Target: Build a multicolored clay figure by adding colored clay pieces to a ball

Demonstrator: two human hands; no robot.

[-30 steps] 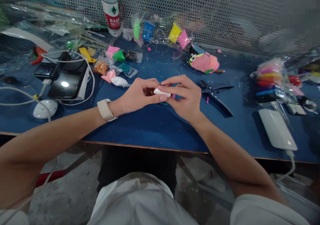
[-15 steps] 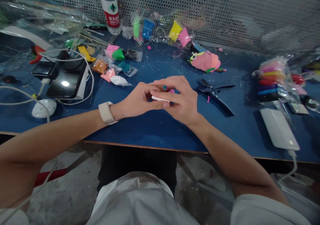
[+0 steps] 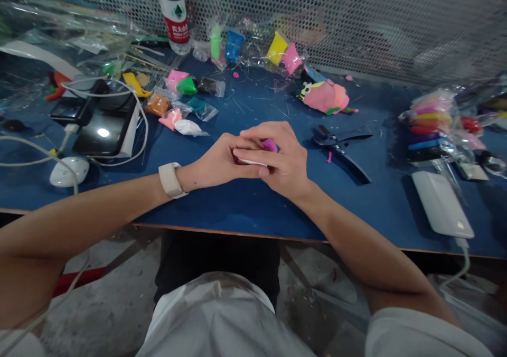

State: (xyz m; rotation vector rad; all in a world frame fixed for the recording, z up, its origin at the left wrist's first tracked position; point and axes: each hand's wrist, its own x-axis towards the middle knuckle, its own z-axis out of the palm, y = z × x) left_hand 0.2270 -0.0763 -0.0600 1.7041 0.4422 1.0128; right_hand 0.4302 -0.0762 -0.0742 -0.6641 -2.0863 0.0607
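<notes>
My left hand [image 3: 219,162] and my right hand [image 3: 285,159] meet over the middle of the blue table, fingers closed around one small piece. Between the fingers a thin white edge [image 3: 252,162] shows, and a purple bit [image 3: 270,145] sticks out behind them; it looks like modelling clay, mostly covered by my fingers. The right fingers lie across its top, while the left thumb runs along the near side. Beyond my right hand lies a pink clay figure [image 3: 325,99] with an eye and green parts. Dark-handled cutting pliers [image 3: 341,153] lie to the right.
Small bags of coloured clay, among them a white one [image 3: 190,128], lie behind my left hand. A water bottle [image 3: 175,21] stands by the mesh panel. Black devices [image 3: 103,130] and cables are at left. A white power bank [image 3: 441,204] and more clay packets [image 3: 430,124] are at right.
My fingers have closed further over the white piece, so less of it shows. The right hand has shifted slightly left, and more of the purple bit is visible.
</notes>
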